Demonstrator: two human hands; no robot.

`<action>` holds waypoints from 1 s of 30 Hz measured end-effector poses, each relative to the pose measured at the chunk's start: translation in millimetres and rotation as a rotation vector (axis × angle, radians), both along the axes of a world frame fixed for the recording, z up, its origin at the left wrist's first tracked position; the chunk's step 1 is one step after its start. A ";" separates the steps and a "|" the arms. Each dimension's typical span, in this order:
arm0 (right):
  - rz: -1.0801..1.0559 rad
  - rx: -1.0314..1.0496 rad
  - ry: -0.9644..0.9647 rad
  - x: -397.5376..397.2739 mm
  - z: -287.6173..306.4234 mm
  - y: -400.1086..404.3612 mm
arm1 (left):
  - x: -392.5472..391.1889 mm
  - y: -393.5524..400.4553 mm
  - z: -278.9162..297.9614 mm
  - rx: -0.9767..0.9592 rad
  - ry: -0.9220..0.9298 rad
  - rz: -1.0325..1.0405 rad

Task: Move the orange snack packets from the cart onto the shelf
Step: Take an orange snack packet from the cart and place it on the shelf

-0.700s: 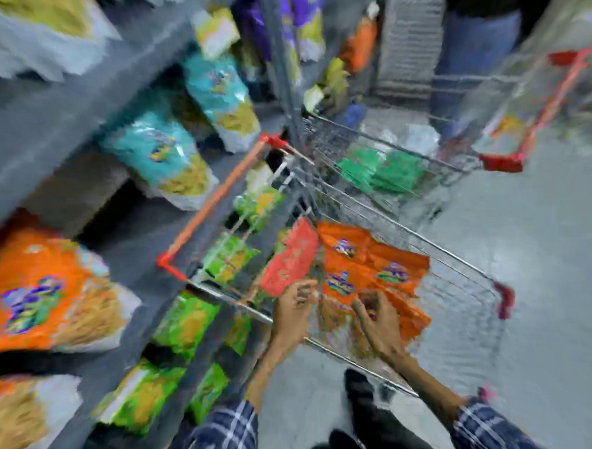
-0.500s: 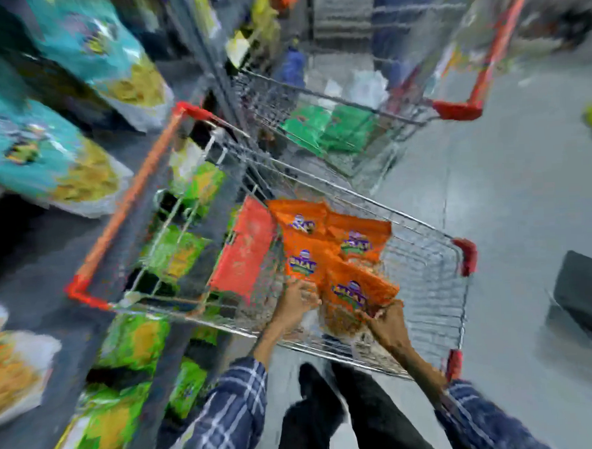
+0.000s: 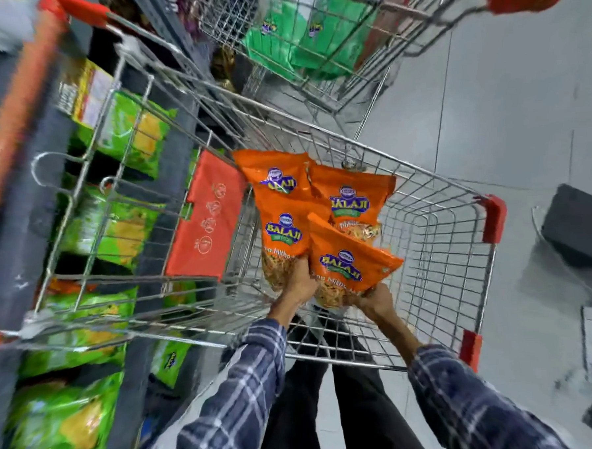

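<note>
From the head camera, looking down into the wire cart [image 3: 436, 251], both hands reach over its near rim among four orange snack packets [image 3: 348, 201]. The left hand [image 3: 299, 280] is curled around the lower edge of one packet [image 3: 283, 232], fingers wrapped behind it and thumb against its clear bottom window. The right hand [image 3: 372, 301] is closed on the bottom of the nearest packet [image 3: 345, 269], which tilts up and away from the palm and overlaps the left hand's packet. Beyond both grips, two more packets lean upright: one [image 3: 278, 175] against the folded red child-seat flap [image 3: 208, 218], the other [image 3: 351, 197] just beside it, behind the held pair. To the left of the left hand, past the cart's wire side, the grey shelf [image 3: 20, 218] carries green snack bags [image 3: 128, 133]. Beyond the packets stands a second cart [image 3: 365, 76] holding green packets [image 3: 298, 38]. Plaid sleeves [image 3: 235, 406] cover both forearms.
</note>
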State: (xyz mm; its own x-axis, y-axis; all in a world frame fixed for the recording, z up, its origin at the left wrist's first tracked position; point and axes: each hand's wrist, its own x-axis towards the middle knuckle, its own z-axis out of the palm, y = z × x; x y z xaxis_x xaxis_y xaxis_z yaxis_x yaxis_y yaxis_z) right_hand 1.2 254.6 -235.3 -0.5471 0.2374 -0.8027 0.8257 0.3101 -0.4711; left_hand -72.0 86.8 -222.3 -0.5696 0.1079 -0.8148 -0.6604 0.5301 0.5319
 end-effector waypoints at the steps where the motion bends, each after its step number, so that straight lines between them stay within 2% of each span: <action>1: 0.015 0.013 0.015 -0.7 6.3 1.2 | 0.1 -0.4 1.2 -0.005 0.011 0.021; 5: 0.123 0.073 0.089 -8.6 50.1 5.9 | 3.6 -13.1 35.6 0.067 0.024 0.119; 9: 0.203 0.036 0.211 -23.5 134.2 2.5 | 14.2 -41.7 110.6 0.144 0.147 0.263; 14: 0.425 -0.076 0.442 -57.9 229.5 -15.9 | 27.8 -87.7 230.0 0.224 0.422 0.478; 20: 0.723 -0.271 0.732 -110.1 363.7 -93.7 | 53.1 -167.7 356.5 0.330 0.744 0.666; 24: 0.845 -0.412 0.959 -121.1 443.4 -161.0 | 76.1 -211.5 435.9 0.238 1.006 0.773; 30: 0.892 -0.676 1.149 -113.6 547.0 -267.2 | 121.8 -269.3 541.1 0.050 1.356 0.986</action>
State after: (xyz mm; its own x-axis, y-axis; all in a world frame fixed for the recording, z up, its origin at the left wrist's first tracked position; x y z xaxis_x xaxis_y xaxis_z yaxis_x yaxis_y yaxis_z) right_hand -112.4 -12.6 311.7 -0.6690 -0.6836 0.2916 -0.3678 -0.0364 -0.9292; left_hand 49.8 -182.5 318.9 -0.6706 -0.6861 0.2821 0.2120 0.1872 0.9592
